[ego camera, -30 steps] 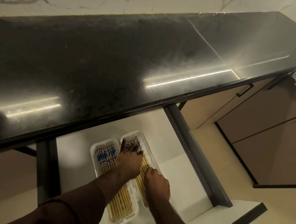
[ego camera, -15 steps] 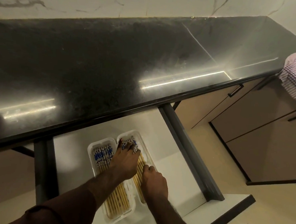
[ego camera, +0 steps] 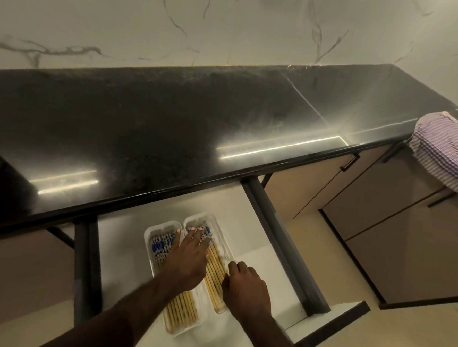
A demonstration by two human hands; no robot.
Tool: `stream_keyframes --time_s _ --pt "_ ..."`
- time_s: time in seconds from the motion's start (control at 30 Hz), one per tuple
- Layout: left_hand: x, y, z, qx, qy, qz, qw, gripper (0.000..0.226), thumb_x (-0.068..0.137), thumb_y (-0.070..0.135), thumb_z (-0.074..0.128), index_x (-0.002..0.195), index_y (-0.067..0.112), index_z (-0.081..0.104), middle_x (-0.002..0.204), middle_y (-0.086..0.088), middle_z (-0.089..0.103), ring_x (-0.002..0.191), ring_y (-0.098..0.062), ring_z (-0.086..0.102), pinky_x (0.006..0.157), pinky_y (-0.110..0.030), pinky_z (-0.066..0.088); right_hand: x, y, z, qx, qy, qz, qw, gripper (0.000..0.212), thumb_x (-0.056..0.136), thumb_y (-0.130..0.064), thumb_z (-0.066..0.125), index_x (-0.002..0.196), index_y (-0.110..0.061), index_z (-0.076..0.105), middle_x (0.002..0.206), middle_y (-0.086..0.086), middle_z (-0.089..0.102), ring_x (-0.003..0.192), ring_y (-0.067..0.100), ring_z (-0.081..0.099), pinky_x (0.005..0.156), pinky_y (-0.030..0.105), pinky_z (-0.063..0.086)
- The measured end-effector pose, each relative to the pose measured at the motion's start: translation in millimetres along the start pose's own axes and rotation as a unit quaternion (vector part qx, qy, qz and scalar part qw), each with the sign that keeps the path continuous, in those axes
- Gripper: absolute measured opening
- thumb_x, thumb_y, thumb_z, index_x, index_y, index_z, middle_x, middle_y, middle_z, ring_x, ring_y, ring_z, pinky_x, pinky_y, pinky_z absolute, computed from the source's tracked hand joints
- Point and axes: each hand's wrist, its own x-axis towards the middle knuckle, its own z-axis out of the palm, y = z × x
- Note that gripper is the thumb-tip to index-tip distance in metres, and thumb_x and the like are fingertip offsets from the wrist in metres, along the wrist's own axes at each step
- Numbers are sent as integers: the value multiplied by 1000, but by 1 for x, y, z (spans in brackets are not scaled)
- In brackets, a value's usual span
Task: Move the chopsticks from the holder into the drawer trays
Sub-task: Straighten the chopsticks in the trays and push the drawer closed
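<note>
Chopsticks lie in both trays; your left hand presses flat, right hand curled at the tray edge. Level them, then withdraw.

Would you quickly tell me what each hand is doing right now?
Left hand: open, fingers flat on the chopsticks in the right tray.
Right hand: fingers curled at that tray's edge; grip cannot be told.

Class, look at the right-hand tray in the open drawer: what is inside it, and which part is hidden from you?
The right tray holds wooden chopsticks with patterned ends. The left hand rests flat over their far part; the right hand covers the tray's near right edge.
</note>
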Motion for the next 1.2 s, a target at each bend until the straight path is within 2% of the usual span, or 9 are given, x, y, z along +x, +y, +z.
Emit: stream_keyframes --time_s 0.27,0.33,0.53,0.73,0.9,1.03,1.13,1.2 --pt "-68 39 -28 -48 59 -70 995 56 104 42 23 155 22 10 164 -6 5 151 -24 -1 119 -46 -6 -33 18 -45 19 87 -86 992 24 97 -39 47 107 -20 58 97 -2 67 73 12 60 60 21 46" --pt "-88 51 -32 -49 83 -89 991 56 104 42 25 154 22 13 164 -6 7 151 -24 1 120 -47 -3 -43 23 -56 23 115 -116 986 26 98 -40 45 105 -19 58 96 -1 67 73 14 59 58 22 41" --pt "-155 85 -31 -54 157 -146 975 56 103 45 22 154 23 15 164 -3 7 151 -22 2 119 -45 -6 -76 31 -91 35 161 -175 971 37 99 -43 40 115 -16 59 100 3 68 83 20 63 67 36 56" --pt "-223 101 -11 -94 216 -180 955 58 103 45 25 154 20 16 164 -3 5 151 -19 0 119 -40 -9 -124 19 -98 61 209 -241 946 30 96 -37 53 107 -12 65 92 6 71 74 22 65 57 32 54" --pt "-272 105 14 -119 218 -197 948 61 102 46 26 155 19 11 164 -2 2 151 -17 -5 117 -37 -12 -169 2 -78 82 216 -261 937 25 92 -31 61 102 -8 68 90 7 72 75 23 67 55 34 57" --pt "-300 106 36 -131 207 -193 950 63 102 45 30 155 18 9 164 -3 1 150 -19 -7 116 -39 -11 -203 -1 -56 75 208 -255 941 21 90 -27 63 95 -8 68 83 7 70 71 23 64 50 34 54" --pt "-320 107 57 -111 221 -159 956 62 102 40 36 154 12 16 163 -10 8 150 -25 -1 118 -44 -4 -226 2 -33 68 169 -238 954 21 93 -31 54 90 -13 64 82 4 66 73 20 60 54 32 50" --pt "-334 110 75 -90 240 -139 957 61 100 34 44 152 8 23 161 -16 15 149 -30 6 119 -48 4 -241 7 -16 64 149 -228 960 21 92 -31 55 89 -12 64 84 7 66 77 23 60 57 33 50"
